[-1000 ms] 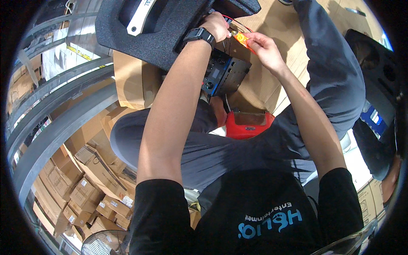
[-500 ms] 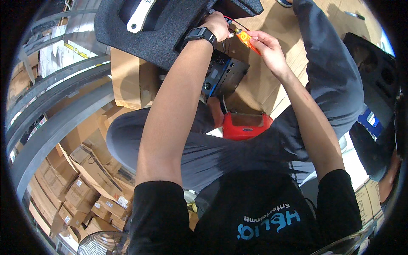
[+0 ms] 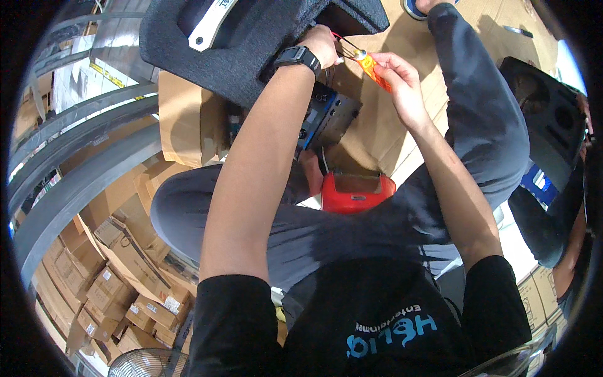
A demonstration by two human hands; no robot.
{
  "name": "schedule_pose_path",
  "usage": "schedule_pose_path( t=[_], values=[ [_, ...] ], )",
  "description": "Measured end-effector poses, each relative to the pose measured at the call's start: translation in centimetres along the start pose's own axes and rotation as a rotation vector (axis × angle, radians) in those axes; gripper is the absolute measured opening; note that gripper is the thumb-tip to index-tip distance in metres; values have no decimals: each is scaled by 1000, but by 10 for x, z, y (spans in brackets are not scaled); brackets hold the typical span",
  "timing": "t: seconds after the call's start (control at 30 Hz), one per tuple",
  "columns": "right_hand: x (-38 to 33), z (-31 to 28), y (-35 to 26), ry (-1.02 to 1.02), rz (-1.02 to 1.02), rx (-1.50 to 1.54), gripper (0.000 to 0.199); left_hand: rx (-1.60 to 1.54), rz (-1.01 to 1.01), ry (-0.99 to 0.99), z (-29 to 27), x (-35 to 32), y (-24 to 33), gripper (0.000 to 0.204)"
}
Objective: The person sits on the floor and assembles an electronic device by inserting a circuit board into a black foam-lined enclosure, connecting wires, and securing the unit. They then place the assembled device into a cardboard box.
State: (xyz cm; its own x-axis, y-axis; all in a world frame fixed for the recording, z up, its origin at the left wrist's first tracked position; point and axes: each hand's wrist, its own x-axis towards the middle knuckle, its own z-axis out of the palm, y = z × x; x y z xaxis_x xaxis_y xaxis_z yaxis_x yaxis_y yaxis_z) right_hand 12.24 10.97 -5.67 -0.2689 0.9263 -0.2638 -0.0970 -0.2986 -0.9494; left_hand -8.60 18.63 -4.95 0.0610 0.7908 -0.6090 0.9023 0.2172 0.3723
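Orange tube (image 3: 377, 74), one — at one o'clock, gripped between thumb and fingers of the right hand (image 3: 404, 78), its tip toward eleven beside thin wires (image 3: 347, 42). Left hand (image 3: 321, 48) — at twelve, by the black box (image 3: 251, 63); finger grip hidden, cannot tell. Red bag (image 3: 357, 202) at three.

Head view: we look steeply down from the wearer's head.
Black shirt (image 3: 370, 292): nearest us, along the lower edge.
Left hand (image 3: 321, 48), right hand (image 3: 402, 80): farther off, toward the top.
Grey rails (image 3: 125, 144): bent at our fisheye's left rim.
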Motion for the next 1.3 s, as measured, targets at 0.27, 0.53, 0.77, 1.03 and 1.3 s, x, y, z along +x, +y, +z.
schedule_pose_path(
  t=[0.27, 0.53, 0.77, 1.03, 1.3],
  values=[
    [2, -15, 31, 49, 94, -46, 22, -50, 40, -7, -5, -8, 3, 38],
    [12, -51, 86, 142, 197, -342, 22, -136, 39, 15, -2, -7, 0, 34],
    [18, -76, 176, 683, 460, -368, 33, -273, 43, -15, 3, -4, -8, 28],
    [8, -80, 206, 432, 705, -751, 43, -265, 88, -60, 8, 2, -16, 27],
    [-29, 50, 100, 531, 163, -759, 67, -235, 112, -127, 18, 21, -22, 14]
  ],
)
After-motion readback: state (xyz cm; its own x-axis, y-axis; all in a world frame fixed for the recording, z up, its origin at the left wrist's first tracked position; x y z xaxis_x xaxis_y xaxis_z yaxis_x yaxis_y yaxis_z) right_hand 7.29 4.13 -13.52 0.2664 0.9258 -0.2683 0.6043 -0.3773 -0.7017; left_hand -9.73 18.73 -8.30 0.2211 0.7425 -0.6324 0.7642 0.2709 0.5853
